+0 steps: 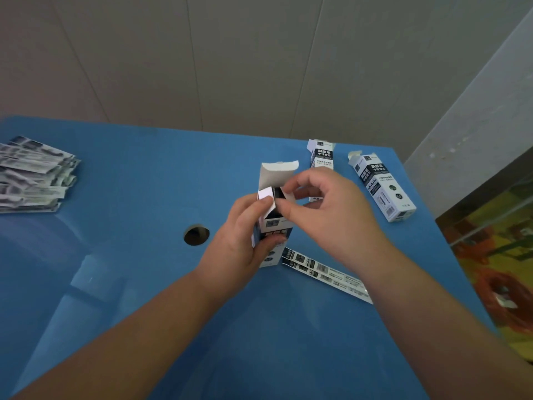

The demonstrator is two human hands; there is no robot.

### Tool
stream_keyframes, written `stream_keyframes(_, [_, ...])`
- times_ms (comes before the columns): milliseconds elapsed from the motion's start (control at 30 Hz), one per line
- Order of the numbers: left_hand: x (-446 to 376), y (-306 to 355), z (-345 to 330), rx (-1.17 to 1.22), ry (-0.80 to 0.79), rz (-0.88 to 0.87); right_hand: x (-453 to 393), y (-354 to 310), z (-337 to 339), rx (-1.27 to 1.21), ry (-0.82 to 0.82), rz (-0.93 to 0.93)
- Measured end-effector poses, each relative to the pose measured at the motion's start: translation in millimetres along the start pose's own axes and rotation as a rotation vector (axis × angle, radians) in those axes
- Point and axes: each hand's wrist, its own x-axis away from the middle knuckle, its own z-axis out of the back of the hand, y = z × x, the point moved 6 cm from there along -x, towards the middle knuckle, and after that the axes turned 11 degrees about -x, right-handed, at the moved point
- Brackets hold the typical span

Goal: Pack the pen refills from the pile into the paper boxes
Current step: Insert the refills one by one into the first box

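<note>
A person's left hand [240, 226] grips an upright paper box [272, 223] near the middle of a blue table [129, 284], thumb pressing one white side flap, while the right hand [326, 215] pinches the opposite flap at the box's open top, its tall lid flap standing up behind. Just right of that box two flat refill packets [326, 274] lie on the table, and beyond it two more boxes, one [321, 160] partly hidden by the right hand and one [382, 187] lying farther right, have their ends open. The pile of packets [34, 174] sits well left of the held box, with a round hole [196, 235] in the tabletop between them.
</note>
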Motion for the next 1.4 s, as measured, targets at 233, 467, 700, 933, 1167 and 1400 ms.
stream_keyframes(233, [-0.7, -2.3, 1.7, -0.01, -0.022, 0.025, 3.6, 6.9, -0.1, -0.137, -0.278, 0.171])
stream_keyframes(467, [-5.8, -9.8, 7.5, 0.214, -0.043, 0.212, 11.1, 13.0, 3.2, -0.339, -0.07, 0.294])
stream_keyframes(700, [-10.1, -1.8, 19.1, 0.336, 0.124, 0.194, 11.3, 13.1, 3.8, -0.305, -0.029, 0.308])
stream_keyframes(933, [-14.8, 4.6, 25.6, 0.095, 0.093, 0.113, 12.4, 18.3, 4.1, -0.368, -0.057, 0.274])
stream_keyframes(1167, [-15.0, 3.6, 24.2, 0.126, 0.068, 0.078, 16.1, 13.6, -5.2, -0.182, -0.165, 0.446])
stream_keyframes(1400, [9.7, -28.6, -0.5, 0.25, -0.166, 0.308, 12.4, 47.2, -16.7, -0.306, -0.197, 0.235])
